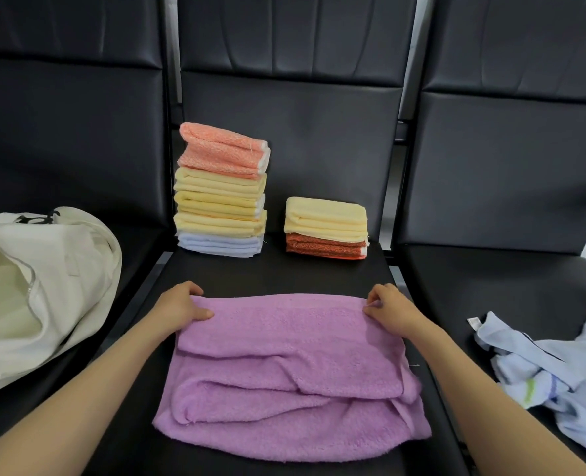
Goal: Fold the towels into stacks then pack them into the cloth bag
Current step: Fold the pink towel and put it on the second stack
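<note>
Black seat (319,269) mid-frame, and I see the purple towel (284,389) covering its near half, fluffy and doubled over in loose, rumpled layers. The cream cloth bag (61,286) slumps open at the left edge. Tall stack (221,190) upper centre: peach on top, yellows, pale blue at the bottom. Unfolded pale blue towels (559,379) lower right. Short stack (326,228), yellow over rust. Left hand (181,305) grips the purple towel's far left corner; right hand (386,309) pinches its far right.

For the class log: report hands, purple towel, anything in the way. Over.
Left hand, right hand each grip a far corner of purple towel. Towel partly folded on seat. Tall stack, short stack beyond; cloth bag left; nothing blocking.
</note>
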Action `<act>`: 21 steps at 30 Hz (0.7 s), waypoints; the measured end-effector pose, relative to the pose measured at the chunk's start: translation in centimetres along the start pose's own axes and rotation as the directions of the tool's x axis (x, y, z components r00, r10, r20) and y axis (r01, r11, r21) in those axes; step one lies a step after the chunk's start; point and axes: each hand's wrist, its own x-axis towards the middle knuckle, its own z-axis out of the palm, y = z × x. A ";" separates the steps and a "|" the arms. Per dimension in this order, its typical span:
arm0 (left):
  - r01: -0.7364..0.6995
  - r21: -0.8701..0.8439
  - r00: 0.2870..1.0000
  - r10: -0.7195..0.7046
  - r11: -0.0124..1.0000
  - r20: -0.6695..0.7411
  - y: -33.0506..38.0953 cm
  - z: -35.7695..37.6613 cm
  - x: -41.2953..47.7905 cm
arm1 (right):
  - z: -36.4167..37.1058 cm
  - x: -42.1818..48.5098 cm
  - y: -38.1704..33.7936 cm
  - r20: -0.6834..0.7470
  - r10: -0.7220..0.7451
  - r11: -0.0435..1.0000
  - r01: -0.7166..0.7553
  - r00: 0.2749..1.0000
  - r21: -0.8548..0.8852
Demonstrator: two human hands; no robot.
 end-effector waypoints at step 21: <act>-0.392 -0.069 0.917 0.384 0.917 -0.109 -0.1 -3.7 -4.8 | -6.1 -6.8 0.9 -0.225 -0.271 0.953 0.294 0.936 0.076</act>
